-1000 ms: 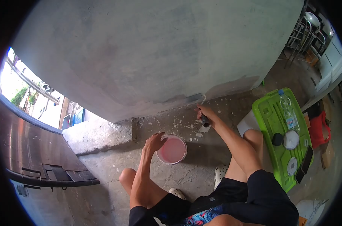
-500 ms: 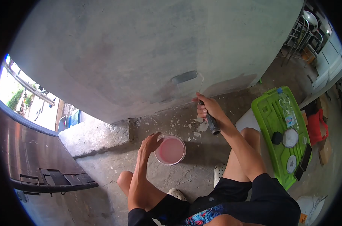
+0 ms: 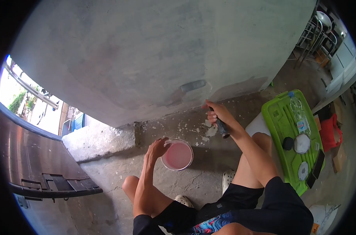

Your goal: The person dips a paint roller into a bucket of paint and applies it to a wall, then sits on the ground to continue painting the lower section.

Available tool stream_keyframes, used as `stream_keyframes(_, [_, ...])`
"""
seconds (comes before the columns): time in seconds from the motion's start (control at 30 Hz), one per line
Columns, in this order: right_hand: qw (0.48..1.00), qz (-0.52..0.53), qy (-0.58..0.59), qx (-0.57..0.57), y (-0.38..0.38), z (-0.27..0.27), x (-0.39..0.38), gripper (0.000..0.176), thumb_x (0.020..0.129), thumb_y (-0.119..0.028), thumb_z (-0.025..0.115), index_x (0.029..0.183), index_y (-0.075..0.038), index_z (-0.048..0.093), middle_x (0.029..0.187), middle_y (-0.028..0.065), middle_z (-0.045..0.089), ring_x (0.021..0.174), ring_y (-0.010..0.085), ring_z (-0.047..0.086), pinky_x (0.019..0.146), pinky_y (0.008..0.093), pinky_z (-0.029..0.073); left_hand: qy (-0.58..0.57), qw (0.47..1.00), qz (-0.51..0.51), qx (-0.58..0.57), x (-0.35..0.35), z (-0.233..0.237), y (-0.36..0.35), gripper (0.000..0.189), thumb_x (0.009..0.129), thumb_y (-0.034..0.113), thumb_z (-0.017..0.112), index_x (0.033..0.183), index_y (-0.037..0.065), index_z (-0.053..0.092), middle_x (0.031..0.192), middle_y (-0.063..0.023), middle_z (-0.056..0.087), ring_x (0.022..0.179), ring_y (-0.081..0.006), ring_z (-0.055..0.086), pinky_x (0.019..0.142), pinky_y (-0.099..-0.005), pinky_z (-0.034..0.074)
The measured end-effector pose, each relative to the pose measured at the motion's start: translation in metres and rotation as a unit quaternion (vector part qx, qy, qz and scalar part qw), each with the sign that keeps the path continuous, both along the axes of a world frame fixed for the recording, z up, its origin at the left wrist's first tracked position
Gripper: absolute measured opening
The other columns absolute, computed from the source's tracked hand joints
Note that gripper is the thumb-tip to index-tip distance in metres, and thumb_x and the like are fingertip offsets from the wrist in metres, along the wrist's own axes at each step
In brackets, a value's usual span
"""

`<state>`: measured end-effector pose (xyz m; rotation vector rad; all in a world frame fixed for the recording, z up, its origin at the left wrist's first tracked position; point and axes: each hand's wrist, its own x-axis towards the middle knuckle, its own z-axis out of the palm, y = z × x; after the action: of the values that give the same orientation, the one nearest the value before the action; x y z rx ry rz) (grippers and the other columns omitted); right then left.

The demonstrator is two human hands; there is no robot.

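Observation:
My right hand (image 3: 218,113) is wrapped round the dark handle of a paint roller (image 3: 193,85). The roller's grey sleeve lies against the pale grey wall (image 3: 146,47), low down, beside darker damp-looking patches. At the rim of a small bucket (image 3: 192,156) is my left hand (image 3: 158,147), its fingers curled over the edge. Pinkish liquid (image 3: 178,155) fills part of the bucket, which stands on the concrete floor between my feet and the wall. My left fingertips are partly hidden behind the rim.
On the right, a green lid (image 3: 278,129) carries a plastic bottle (image 3: 299,113), round white pieces and dark objects. A red bag (image 3: 330,131) lies beyond it. At the left are a rough concrete ledge (image 3: 99,143) and a brown metal panel (image 3: 37,149). White flecks dot the floor.
The roller has slid a short way down the wall, and my right hand has dropped slightly with it. My left hand stays at the bucket's rim.

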<state>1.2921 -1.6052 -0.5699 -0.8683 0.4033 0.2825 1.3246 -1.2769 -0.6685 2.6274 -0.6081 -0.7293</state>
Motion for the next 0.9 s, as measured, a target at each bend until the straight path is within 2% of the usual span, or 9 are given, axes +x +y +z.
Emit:
stream_keyframes(0.2, [0.989, -0.03, 0.089, 0.11, -0.002, -0.05, 0.024, 0.033, 0.094, -0.027, 0.062, 0.102, 0.004, 0.053, 0.058, -0.0052, 0.041, 0.047, 0.0043, 0.04, 0.041, 0.0197, 0.036, -0.047, 0.999, -0.016, -0.015, 0.003, 0.002, -0.004, 0.048, 0.092, 0.041, 0.057, 0.13, 0.014, 0.056, 0.113, -0.0191, 0.066, 0.105, -0.0365, 0.063, 0.086, -0.0457, 0.051])
stream_keyframes(0.27, [0.983, -0.033, 0.111, 0.145, -0.002, -0.061, 0.026, 0.031, 0.094, -0.024, 0.061, 0.103, 0.004, 0.052, 0.059, -0.0046, 0.043, 0.048, 0.0045, 0.042, 0.042, 0.0194, 0.037, -0.021, 1.0, -0.007, -0.012, 0.001, 0.007, -0.006, 0.047, 0.091, 0.041, 0.056, 0.129, 0.013, 0.057, 0.122, -0.0177, 0.062, 0.111, -0.0358, 0.059, 0.091, -0.046, 0.05])
stream_keyframes(0.47, [0.969, -0.057, 0.108, 0.212, 0.01, -0.08, 0.021, 0.032, 0.094, -0.018, 0.061, 0.109, 0.006, 0.047, 0.062, -0.002, 0.046, 0.051, 0.0051, 0.046, 0.041, 0.0183, 0.038, -0.03, 0.999, -0.007, -0.019, -0.001, 0.01, -0.005, 0.047, 0.092, 0.04, 0.056, 0.13, 0.012, 0.056, 0.123, -0.0176, 0.061, 0.112, -0.0365, 0.059, 0.091, -0.0462, 0.05])
stream_keyframes(0.57, [0.942, -0.051, 0.186, 0.274, 0.012, -0.088, 0.027, 0.03, 0.094, -0.018, 0.06, 0.109, 0.005, 0.047, 0.061, -0.0024, 0.046, 0.05, 0.0051, 0.046, 0.041, 0.018, 0.038, -0.033, 0.999, -0.007, -0.014, -0.002, 0.009, -0.004, 0.047, 0.091, 0.04, 0.057, 0.13, 0.012, 0.056, 0.123, -0.0177, 0.061, 0.111, -0.0368, 0.059, 0.091, -0.0463, 0.05])
stream_keyframes(0.63, [0.939, -0.037, 0.179, 0.292, 0.014, -0.093, 0.034, 0.025, 0.095, -0.017, 0.057, 0.099, 0.005, 0.048, 0.061, -0.0021, 0.044, 0.05, 0.0047, 0.044, 0.043, 0.02, 0.039, -0.03, 0.999, -0.009, -0.017, -0.001, 0.007, -0.003, 0.047, 0.091, 0.04, 0.057, 0.13, 0.012, 0.056, 0.122, -0.0176, 0.061, 0.111, -0.0369, 0.059, 0.09, -0.0465, 0.05])
stream_keyframes(0.67, [0.938, -0.036, 0.179, 0.294, 0.017, -0.086, 0.034, 0.025, 0.095, -0.017, 0.057, 0.099, 0.005, 0.048, 0.061, -0.0021, 0.044, 0.05, 0.0047, 0.044, 0.043, 0.02, 0.039, -0.027, 0.999, -0.01, -0.021, 0.0, 0.006, -0.002, 0.047, 0.091, 0.039, 0.057, 0.13, 0.012, 0.056, 0.122, -0.0175, 0.062, 0.11, -0.037, 0.06, 0.09, -0.0466, 0.05])
stream_keyframes(0.73, [0.981, -0.019, 0.111, 0.159, 0.022, -0.062, 0.032, 0.025, 0.096, -0.018, 0.057, 0.099, 0.005, 0.048, 0.059, -0.0027, 0.043, 0.05, 0.0047, 0.042, 0.043, 0.0197, 0.038, -0.035, 0.999, -0.011, -0.024, -0.001, 0.004, 0.0, 0.047, 0.092, 0.04, 0.057, 0.13, 0.013, 0.056, 0.118, -0.0183, 0.063, 0.108, -0.0368, 0.061, 0.089, -0.046, 0.05])
stream_keyframes(0.8, [0.982, -0.018, 0.114, 0.149, 0.026, -0.055, 0.034, 0.027, 0.095, -0.021, 0.058, 0.103, 0.004, 0.048, 0.059, -0.0039, 0.042, 0.049, 0.0041, 0.043, 0.041, 0.0184, 0.036, -0.043, 0.999, -0.013, -0.028, -0.001, 0.004, 0.001, 0.047, 0.092, 0.04, 0.057, 0.13, 0.013, 0.056, 0.114, -0.0191, 0.065, 0.106, -0.0366, 0.062, 0.087, -0.0454, 0.051])
stream_keyframes(0.9, [0.98, -0.026, 0.112, 0.163, 0.025, -0.031, 0.032, 0.029, 0.095, -0.023, 0.06, 0.103, 0.003, 0.049, 0.058, -0.004, 0.041, 0.048, 0.0037, 0.042, 0.04, 0.0178, 0.034, -0.019, 1.0, -0.003, -0.021, 0.0, 0.01, 0.003, 0.047, 0.091, 0.04, 0.057, 0.129, 0.013, 0.056, 0.12, -0.0173, 0.063, 0.109, -0.0369, 0.06, 0.09, -0.0468, 0.05])
